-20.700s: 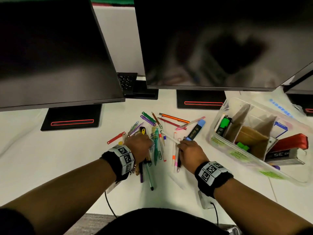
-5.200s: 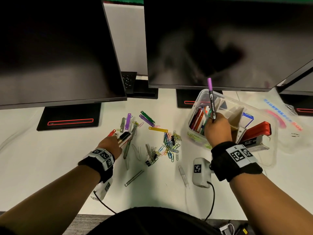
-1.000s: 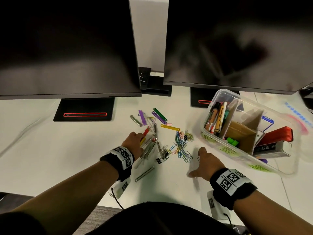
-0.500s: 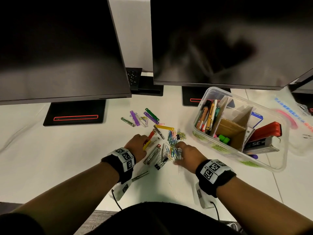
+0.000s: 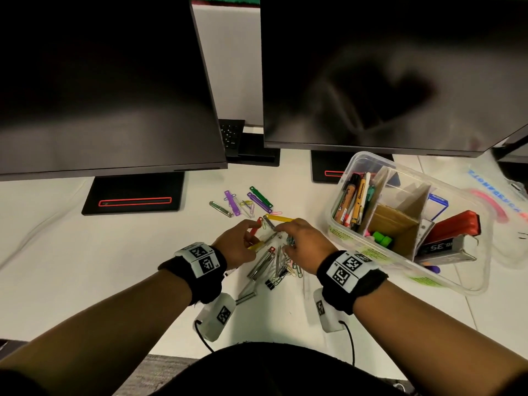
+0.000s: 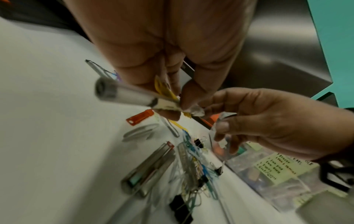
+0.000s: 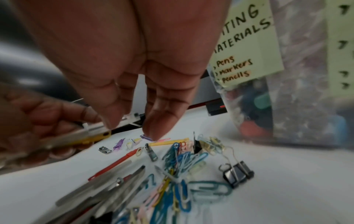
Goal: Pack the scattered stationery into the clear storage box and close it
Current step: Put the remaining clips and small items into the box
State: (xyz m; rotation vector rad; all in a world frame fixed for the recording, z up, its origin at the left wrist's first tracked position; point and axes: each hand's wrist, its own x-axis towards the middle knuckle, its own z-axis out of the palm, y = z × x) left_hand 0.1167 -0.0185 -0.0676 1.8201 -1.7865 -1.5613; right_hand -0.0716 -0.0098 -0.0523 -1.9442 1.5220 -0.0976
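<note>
The heap of coloured paper clips (image 7: 184,160) lies on the white desk (image 5: 71,267) directly under the right hand (image 5: 303,241), whose fingertips (image 7: 155,128) point down, slightly apart, holding nothing. The left hand (image 5: 237,247), at nine o'clock, pinches a clear tube (image 6: 124,94) with yellow strips. The clear storage box (image 5: 445,284) stands open at three o'clock.

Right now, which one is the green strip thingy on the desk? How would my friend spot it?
Start at the clear storage box on the right of the desk, then look left to the coloured strips lying beyond the hands. The green strip is the rightmost of that far group, slanted beside a purple strip. It is the only green one there.
</note>
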